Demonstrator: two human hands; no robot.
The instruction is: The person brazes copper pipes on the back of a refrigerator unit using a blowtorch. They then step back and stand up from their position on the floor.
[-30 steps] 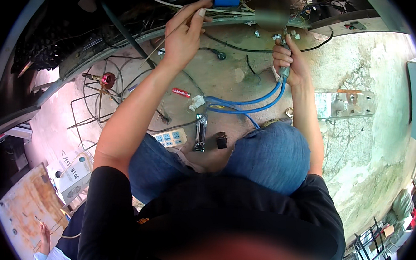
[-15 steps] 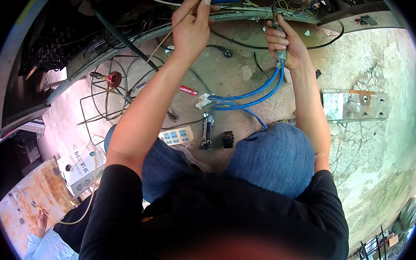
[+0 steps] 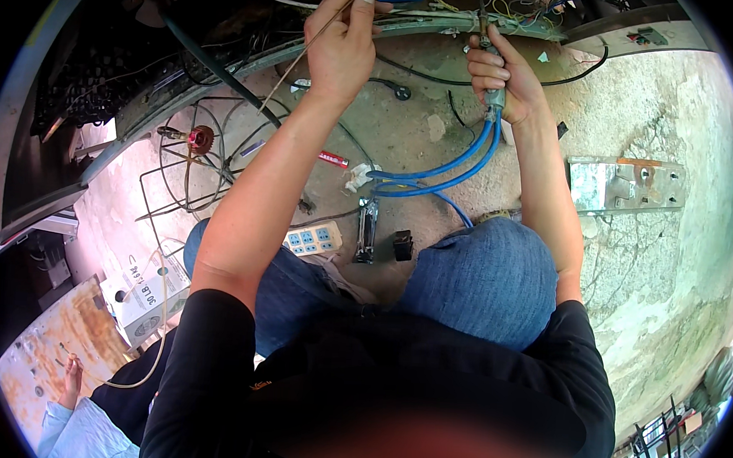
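My right hand (image 3: 503,79) is curled tight around the grey handle of a torch (image 3: 494,92), its tip up against the curved metal frame (image 3: 224,86). Two blue hoses (image 3: 437,168) hang from the bottom of the handle and loop down toward my knee. My left hand (image 3: 342,44) pinches a thin rod (image 3: 297,65) between thumb and fingers, just left of the torch along that frame, and the rod slants down and away from it.

I judge the handle rigid and easy to grip mid-body, but the hoses look springy and will tug at it, so I would hold low, close to where they join. The rod looks light and whippy; held far from its tip it will wobble, so a pinch nearer the frame should steady it. Below the frame, on the ground, lies a white power strip (image 3: 313,239).
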